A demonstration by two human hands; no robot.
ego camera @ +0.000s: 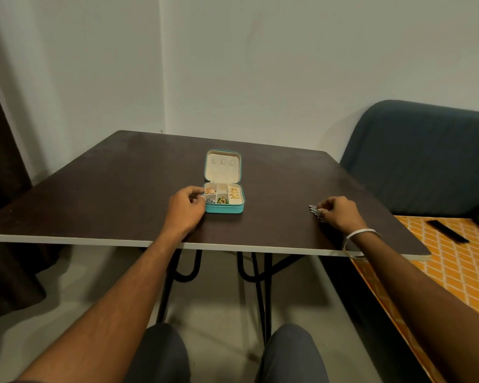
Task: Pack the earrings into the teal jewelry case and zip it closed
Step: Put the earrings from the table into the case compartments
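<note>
Mid-packing: my left hand (187, 207) pinches a silver earring (210, 200) at the near-left compartment of the open teal case (224, 209) beside it, my right hand (339, 210) grips silver earrings (314, 210), which I judge go in next.

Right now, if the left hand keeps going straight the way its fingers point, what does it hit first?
The left hand points right, at the open teal jewelry case. It would meet the case's near-left wall first; its fingertips look already at it, though contact is unclear.
</note>
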